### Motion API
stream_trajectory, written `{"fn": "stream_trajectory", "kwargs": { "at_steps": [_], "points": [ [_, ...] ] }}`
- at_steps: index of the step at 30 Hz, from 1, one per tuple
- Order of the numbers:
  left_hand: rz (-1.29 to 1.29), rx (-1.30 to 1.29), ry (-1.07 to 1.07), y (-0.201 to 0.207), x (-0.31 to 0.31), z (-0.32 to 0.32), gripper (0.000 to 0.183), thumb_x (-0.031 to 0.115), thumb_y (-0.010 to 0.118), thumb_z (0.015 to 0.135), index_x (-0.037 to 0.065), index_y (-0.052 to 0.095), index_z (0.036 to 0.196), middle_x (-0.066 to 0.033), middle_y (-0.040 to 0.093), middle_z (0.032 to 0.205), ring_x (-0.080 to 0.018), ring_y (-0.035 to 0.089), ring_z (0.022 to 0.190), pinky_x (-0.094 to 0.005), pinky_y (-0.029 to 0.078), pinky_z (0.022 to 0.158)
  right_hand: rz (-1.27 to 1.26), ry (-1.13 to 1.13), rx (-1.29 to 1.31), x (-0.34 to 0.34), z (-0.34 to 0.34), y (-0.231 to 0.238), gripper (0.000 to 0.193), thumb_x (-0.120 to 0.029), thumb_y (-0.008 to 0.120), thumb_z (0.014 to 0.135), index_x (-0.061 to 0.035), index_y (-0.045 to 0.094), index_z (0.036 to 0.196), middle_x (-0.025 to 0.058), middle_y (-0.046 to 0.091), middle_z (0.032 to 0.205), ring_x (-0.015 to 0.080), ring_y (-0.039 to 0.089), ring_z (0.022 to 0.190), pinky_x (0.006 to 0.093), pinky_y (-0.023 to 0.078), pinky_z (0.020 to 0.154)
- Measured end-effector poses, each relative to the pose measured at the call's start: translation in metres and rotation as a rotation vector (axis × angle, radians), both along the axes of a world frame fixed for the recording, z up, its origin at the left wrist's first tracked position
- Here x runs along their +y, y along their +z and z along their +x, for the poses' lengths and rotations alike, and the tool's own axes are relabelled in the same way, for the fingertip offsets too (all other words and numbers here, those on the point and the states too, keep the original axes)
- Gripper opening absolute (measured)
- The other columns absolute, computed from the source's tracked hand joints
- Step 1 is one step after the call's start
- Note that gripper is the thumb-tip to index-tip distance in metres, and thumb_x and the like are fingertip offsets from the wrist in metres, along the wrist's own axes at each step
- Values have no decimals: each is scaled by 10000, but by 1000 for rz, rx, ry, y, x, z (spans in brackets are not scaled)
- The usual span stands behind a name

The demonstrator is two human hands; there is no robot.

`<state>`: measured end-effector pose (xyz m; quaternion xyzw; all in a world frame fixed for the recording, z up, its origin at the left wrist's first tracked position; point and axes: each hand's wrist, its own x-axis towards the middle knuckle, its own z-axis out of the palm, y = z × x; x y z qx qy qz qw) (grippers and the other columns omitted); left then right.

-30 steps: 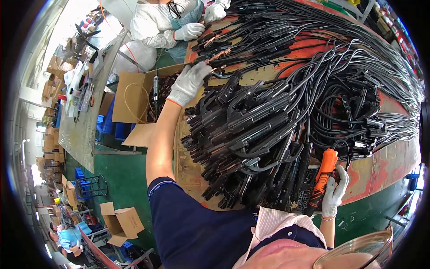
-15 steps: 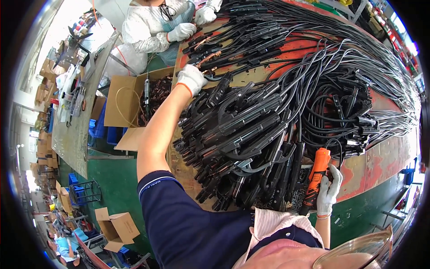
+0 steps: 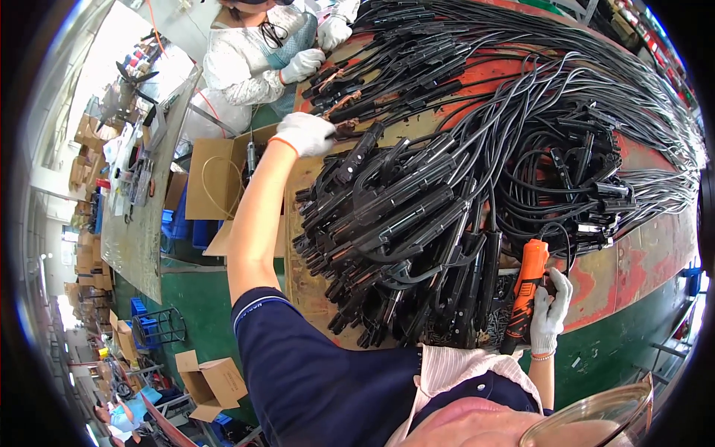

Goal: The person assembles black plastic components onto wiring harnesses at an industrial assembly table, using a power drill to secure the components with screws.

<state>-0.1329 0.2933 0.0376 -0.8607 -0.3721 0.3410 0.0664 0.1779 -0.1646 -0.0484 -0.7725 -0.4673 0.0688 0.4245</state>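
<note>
Low on the right of the frame, the right gloved hand (image 3: 551, 316) is against an orange power tool (image 3: 529, 277), fingers along its side; I can't make out whether that grip is firm or merely resting. The tool leans slightly, orange above, dark-patterned below. Beyond it, the surface (image 3: 592, 287) carries a heap of black clamps (image 3: 417, 212) across the middle of the frame: glossy, long-bodied, lying at many angles, with dark cables (image 3: 514, 141) trailing to the upper right. Left of centre and higher, the left gloved hand (image 3: 307, 135) curls near a dark handle end (image 3: 345, 134); I can't see whether its grip has closed around it. The step looks like picking one piece out, and the next move probably calls for drawing it clear without snagging its neighbours. Farther off, at upper left, is a co-worker's gloved hand (image 3: 303, 65).
</note>
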Motion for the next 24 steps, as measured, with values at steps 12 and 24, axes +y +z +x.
{"fn": "stream_trajectory", "kwargs": {
  "at_steps": [12, 24],
  "points": [
    [494, -684, 135, 132, -21, 13, 499, 507, 536, 921, 74, 617, 1155, -175, 670, 1089, -353, 652, 950, -431, 501, 807, 24, -61, 82, 1, -2, 5, 432, -5, 569, 877, 2, 495, 1302, 124, 525, 1212, 217, 547, 1038, 342, 439, 950],
    [566, -1039, -710, 195, -179, 128, 187, 280, 654, 868, 97, 626, 898, -98, 617, 619, -275, 630, 560, -387, 488, 522, 89, 181, -86, 192, 90, 84, 618, -305, 644, 842, -156, 423, 1400, 162, 506, 1314, 377, 525, 1172, 455, 448, 983]
  ]
}}
